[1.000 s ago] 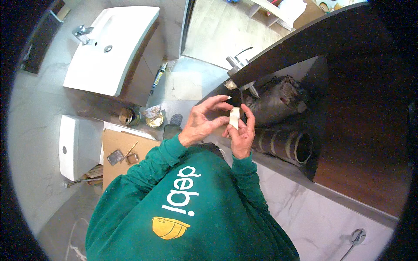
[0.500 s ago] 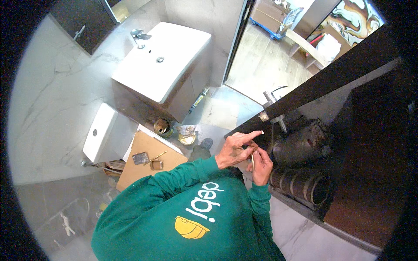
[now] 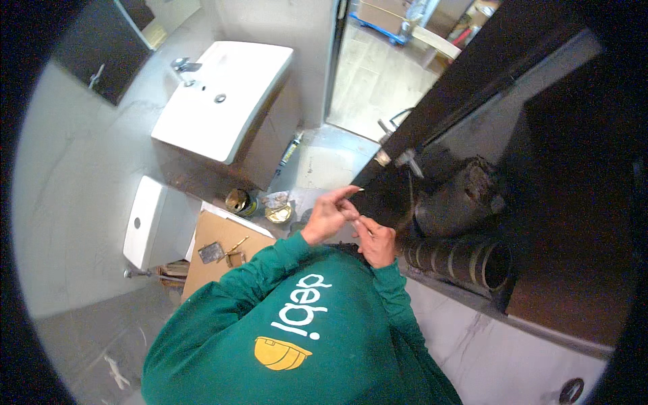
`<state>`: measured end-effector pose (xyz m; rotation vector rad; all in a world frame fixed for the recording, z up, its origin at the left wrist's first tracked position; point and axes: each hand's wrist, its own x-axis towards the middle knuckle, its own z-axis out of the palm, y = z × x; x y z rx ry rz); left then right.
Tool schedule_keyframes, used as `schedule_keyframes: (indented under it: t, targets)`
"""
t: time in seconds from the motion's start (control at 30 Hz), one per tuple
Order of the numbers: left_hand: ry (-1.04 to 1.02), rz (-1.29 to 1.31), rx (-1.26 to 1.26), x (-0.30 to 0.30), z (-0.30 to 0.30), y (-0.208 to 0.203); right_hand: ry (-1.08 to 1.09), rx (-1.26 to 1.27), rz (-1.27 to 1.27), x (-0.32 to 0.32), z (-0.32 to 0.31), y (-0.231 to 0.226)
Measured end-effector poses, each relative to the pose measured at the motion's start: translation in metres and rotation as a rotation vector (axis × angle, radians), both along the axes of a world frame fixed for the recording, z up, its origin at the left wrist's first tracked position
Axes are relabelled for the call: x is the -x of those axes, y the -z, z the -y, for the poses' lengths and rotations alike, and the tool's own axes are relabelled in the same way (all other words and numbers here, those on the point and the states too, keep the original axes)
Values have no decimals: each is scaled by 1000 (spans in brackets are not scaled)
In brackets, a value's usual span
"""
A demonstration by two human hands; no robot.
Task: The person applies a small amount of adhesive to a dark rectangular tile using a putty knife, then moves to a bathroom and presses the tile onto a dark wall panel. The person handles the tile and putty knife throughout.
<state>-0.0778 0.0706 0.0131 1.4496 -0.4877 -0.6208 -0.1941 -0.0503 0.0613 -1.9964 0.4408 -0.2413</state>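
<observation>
In front of my chest my two hands meet. My left hand (image 3: 329, 217) has its index finger stretched out toward the dark door, with a small pale spot at its tip. The other fingers bend in against the right fingertips. My right hand (image 3: 378, 241) is closed in a pinch at the left fingers; whatever small thing lies between the two is too hidden to name. Both hands are nearest the edge of the dark door (image 3: 466, 88), which has a metal handle (image 3: 410, 163).
Cardboard (image 3: 214, 260) by the white toilet tank (image 3: 137, 221) carries a dark flat square (image 3: 210, 252), a thin stick and a small box (image 3: 235, 259). Two open tins (image 3: 237, 201) stand below the washbasin (image 3: 226, 101). A cartridge tube (image 3: 290, 150) lies nearby. Ribbed dark cylinder (image 3: 466, 262) at right.
My view has shifted, and both hands appear further left and slightly higher in it. The pale stick-like thing that showed below the right fingers is no longer plainly visible. The hands remain together.
</observation>
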Motion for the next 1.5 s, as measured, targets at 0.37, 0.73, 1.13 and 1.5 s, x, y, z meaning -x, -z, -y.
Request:
schedule_keyframes:
  t: [0.37, 0.73, 1.13, 1.5]
  targets:
    - [-110, -804, 391, -35, -13, -37, 333, -399, 336, -12, 13, -28]
    - [50, -762, 449, -32, -18, -78, 267, -311, 312, -52, 2, -3]
    - [-2, -33, 23, -111, -8, -36, 658, 293, 326, -79, -9, 11]
    - [307, 57, -80, -155, 39, -10, 890, 456, 246, -122, -11, 24]
